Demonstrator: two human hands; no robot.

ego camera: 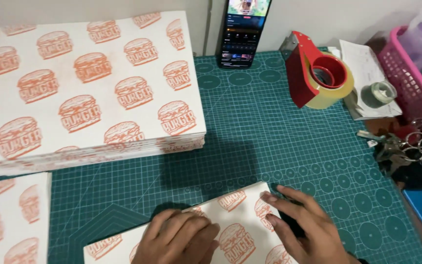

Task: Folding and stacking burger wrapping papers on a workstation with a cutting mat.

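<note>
A white paper sheet (235, 208) printed with orange burger pictures lies at the near edge of the green cutting mat (279, 142). My left hand (177, 237) rests flat on the sheet, fingers curled together, pressing it down. My right hand (301, 225) lies on the sheet's right edge, fingers spread, fingertips near its far right corner. Neither hand grips anything.
A thick stack of the same printed paper (84, 83) fills the far left; a smaller pile (10, 220) sits near left. A phone (242, 29) leans on the wall. A red tape dispenser (316, 73), tape roll (382, 93), keys (401, 146) and pink basket (411, 73) stand at right.
</note>
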